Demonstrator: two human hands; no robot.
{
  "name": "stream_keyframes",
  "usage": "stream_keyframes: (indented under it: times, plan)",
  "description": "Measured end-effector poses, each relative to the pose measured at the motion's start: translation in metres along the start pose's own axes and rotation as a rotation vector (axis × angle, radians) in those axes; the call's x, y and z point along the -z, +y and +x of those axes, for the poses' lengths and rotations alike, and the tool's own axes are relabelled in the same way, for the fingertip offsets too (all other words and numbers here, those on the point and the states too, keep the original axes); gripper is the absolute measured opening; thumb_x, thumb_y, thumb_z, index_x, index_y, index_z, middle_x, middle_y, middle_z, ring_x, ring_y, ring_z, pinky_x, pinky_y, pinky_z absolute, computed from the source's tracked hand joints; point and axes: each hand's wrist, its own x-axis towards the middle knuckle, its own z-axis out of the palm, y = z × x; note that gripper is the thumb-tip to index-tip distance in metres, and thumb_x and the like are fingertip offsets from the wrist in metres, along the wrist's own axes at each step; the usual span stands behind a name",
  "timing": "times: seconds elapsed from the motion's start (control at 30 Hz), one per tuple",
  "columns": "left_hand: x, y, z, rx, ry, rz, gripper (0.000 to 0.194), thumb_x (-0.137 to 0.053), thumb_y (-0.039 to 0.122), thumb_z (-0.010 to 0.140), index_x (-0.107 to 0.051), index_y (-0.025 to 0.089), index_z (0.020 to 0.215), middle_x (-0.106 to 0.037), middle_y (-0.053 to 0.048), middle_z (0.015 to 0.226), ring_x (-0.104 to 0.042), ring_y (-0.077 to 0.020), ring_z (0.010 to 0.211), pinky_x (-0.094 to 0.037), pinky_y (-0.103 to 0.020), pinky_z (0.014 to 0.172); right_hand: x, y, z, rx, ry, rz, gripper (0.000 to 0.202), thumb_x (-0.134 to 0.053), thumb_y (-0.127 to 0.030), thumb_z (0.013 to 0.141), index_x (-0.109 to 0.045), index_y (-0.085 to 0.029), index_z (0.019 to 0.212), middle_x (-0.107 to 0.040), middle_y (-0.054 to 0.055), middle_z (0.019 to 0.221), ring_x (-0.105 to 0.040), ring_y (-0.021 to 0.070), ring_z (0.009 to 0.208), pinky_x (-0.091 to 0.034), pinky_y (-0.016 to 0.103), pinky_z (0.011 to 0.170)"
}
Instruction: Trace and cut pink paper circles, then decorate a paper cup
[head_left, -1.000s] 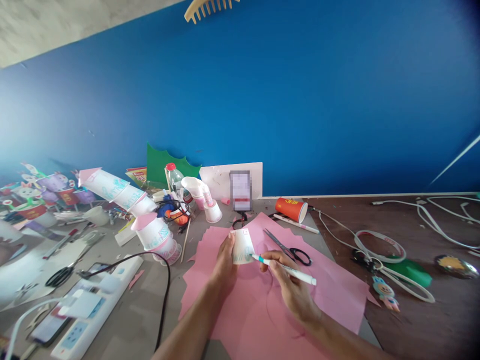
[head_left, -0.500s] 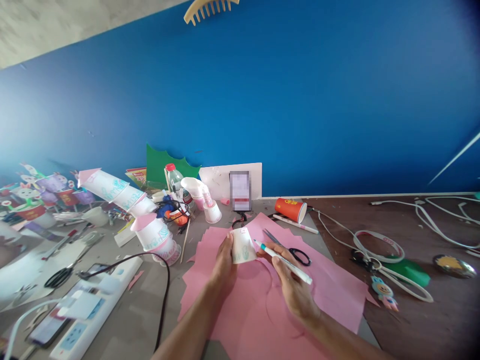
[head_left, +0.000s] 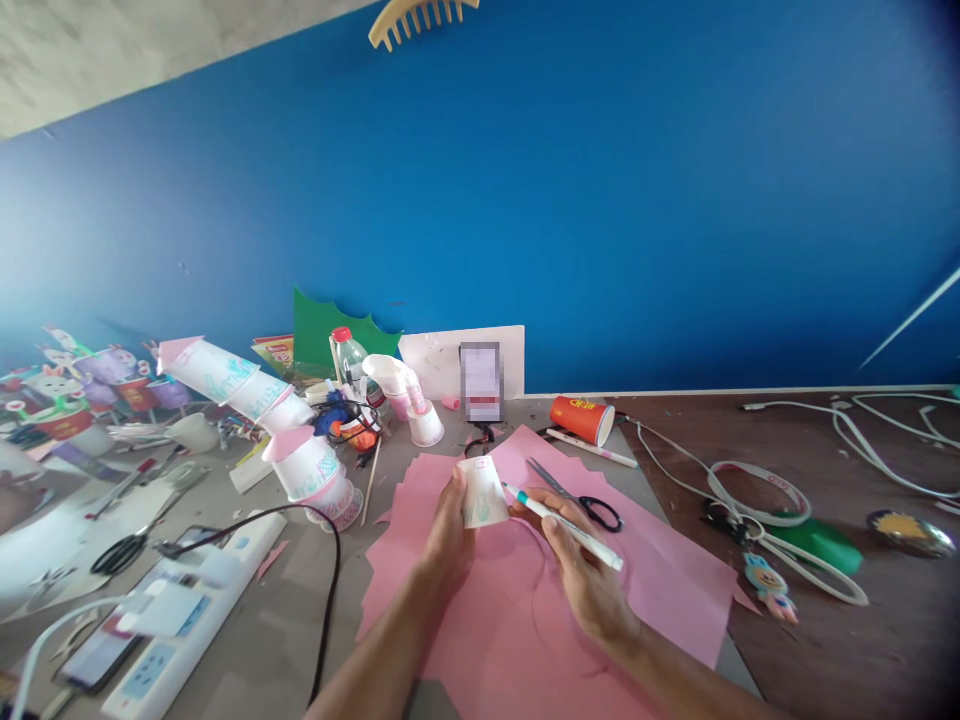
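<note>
My left hand (head_left: 448,525) is closed round the left side of a small white paper cup (head_left: 485,493) with faint green drawing and a little pink mark on it. My right hand (head_left: 581,560) grips a white marker (head_left: 577,535) with a teal collar. The marker's tip points at the cup's right edge; whether it touches, I cannot tell. Both hands are over a large sheet of pink paper (head_left: 487,630) with a jagged edge. Scissors (head_left: 574,492) with black handles lie on the paper, just beyond my right hand.
Decorated paper-cup towers (head_left: 311,475) stand on the left, behind a white power strip (head_left: 217,590) and a black cable (head_left: 335,580). A phone (head_left: 481,382) is propped at the wall. An orange cup (head_left: 581,420) lies on its side near a capped marker (head_left: 592,448). Cords (head_left: 757,490) lie right.
The cup has turned slightly in my left hand, so its green drawing sits further left. My right hand has shifted the marker a little left with it.
</note>
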Motion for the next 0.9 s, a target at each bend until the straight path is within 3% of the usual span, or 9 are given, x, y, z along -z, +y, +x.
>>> stream_keyframes:
  times: [0.13,0.43,0.9]
  plan:
    - [0.000,0.001,-0.001,-0.052,-0.030,0.024,0.056,-0.069,0.064,0.073,-0.067,0.013,0.094,-0.071,-0.010,0.085,-0.067,-0.0281,0.093,-0.051,-0.034,0.080,0.002,-0.004,0.001,0.045,-0.038,-0.059,0.034,-0.051,-0.048,0.096,-0.068,-0.024,0.112,-0.074,0.009,0.105,-0.069,0.0252,0.099,-0.056,0.038,0.090]
    - [0.004,0.000,0.001,-0.018,0.026,0.046,0.047,-0.069,0.059,0.075,-0.067,0.015,0.091,-0.071,-0.008,0.078,-0.068,-0.0265,0.089,-0.050,-0.034,0.083,0.001,-0.015,0.001,0.068,-0.129,-0.156,0.040,-0.046,-0.054,0.096,-0.071,-0.024,0.108,-0.075,0.009,0.099,-0.068,0.0253,0.098,-0.055,0.036,0.085]
    - [0.003,0.001,0.002,0.004,0.028,0.041,0.054,-0.068,0.064,0.073,-0.068,0.014,0.094,-0.072,-0.009,0.080,-0.069,-0.0267,0.087,-0.051,-0.033,0.080,0.001,-0.014,0.002,0.060,-0.118,-0.157,0.039,-0.047,-0.054,0.095,-0.071,-0.025,0.107,-0.075,0.008,0.098,-0.068,0.0247,0.096,-0.055,0.034,0.083]
